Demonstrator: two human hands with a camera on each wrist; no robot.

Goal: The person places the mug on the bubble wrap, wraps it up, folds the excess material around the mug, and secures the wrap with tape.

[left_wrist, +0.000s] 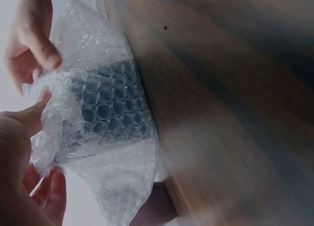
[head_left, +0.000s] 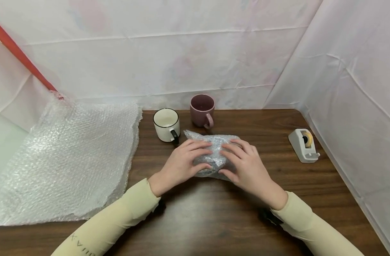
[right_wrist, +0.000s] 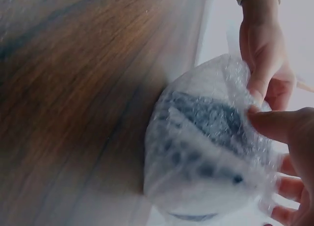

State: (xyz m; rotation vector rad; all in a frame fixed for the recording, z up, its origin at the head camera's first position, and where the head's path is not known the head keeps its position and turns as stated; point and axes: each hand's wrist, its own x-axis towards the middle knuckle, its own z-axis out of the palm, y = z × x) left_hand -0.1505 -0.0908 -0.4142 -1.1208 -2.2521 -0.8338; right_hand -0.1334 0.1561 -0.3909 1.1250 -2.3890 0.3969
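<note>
On the dark-brown wood-grain table, right of a broad, clear bubble-wrap sheet, sits a dark-cored bundle in clear bubble wrap, its top grasped by the curled left hand and right hand. Probably light, slippery and soft outside, perhaps fragile within, it is best held from 2 sides round its middle, avoiding floppy wrap ends.

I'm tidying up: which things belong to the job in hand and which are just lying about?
Belong to the job:
bubble-wrapped bundle, held by left hand and right hand
bubble wrap sheets, likely the supply
tape dispenser, probably for sealing

Seemingly lying about:
white mug, untouched
purple mug, untouched
</note>
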